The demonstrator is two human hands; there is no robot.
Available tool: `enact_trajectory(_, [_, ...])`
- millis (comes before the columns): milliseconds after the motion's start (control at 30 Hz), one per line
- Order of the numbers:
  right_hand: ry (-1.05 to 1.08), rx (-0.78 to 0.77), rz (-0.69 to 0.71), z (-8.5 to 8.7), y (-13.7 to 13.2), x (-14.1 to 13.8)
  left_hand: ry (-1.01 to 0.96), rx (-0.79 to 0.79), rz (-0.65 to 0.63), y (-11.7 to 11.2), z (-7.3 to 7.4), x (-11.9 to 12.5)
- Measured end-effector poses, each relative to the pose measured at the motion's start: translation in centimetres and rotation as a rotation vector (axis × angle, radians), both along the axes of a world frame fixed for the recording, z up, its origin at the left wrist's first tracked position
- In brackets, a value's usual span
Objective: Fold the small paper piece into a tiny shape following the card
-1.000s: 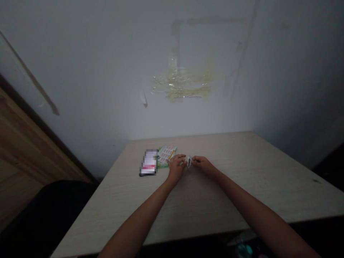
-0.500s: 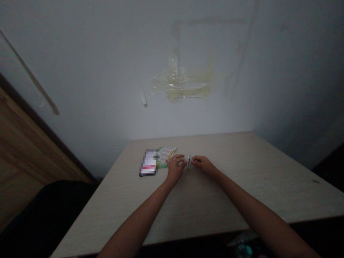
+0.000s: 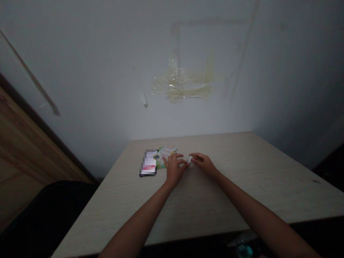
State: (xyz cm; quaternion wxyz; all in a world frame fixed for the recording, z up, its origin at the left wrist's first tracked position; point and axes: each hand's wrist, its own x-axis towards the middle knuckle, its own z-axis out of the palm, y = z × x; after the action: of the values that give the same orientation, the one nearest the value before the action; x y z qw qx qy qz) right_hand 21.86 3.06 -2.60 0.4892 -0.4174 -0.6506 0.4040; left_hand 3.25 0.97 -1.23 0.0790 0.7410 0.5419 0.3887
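Note:
Both my hands meet over the far middle of a pale wooden table (image 3: 215, 200). My left hand (image 3: 174, 167) and my right hand (image 3: 202, 163) each pinch one side of a small white packet (image 3: 189, 159) between the fingertips. The packet is tiny and dim, so its print cannot be read. Just left of my left hand lies a green and white printed sheet (image 3: 164, 154), and beside that a dark phone (image 3: 148, 167) with a lit screen.
A white wall (image 3: 107, 79) with old yellowed tape marks rises right behind the table. A wooden panel (image 3: 18, 150) slants along the left. A dark chair or cushion (image 3: 43, 218) sits at the table's near left corner.
The hands have shifted slightly farther from me, and the small packet between them now shows less, mostly covered by the fingertips.

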Motion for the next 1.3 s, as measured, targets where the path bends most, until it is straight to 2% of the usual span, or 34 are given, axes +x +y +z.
enact_trajectory(233, [-0.074, 0.025, -0.047, -0.4, 0.5, 0.7, 0.018, 0.026, 0.021, 0.1, 0.0, -0.4])
enact_trajectory(433, [-0.251, 0.081, -0.108, 0.2, 0.3, 1.8, 0.007, 0.058, 0.084, 0.3, -0.2, -1.0])
enact_trajectory(867, [-0.500, 0.269, -0.092, 1.1, -0.8, 2.1, 0.056, 0.014, 0.118, 0.4, -0.3, -1.2])
enact_trajectory(967, [-0.581, 0.279, -0.181, 1.4, -0.9, 2.4, 0.082, 0.019, 0.114, 0.3, -0.3, -1.3])
enact_trajectory(1167, [-0.789, 0.220, -0.516, 1.4, -0.6, 3.9, 0.161, -0.009, 0.057, 0.2, -0.5, -1.2])
enact_trajectory(1300, [-0.901, 0.219, -0.594, 1.4, -0.4, 5.0, 0.183, -0.007, 0.035, 0.1, -0.5, -1.2])
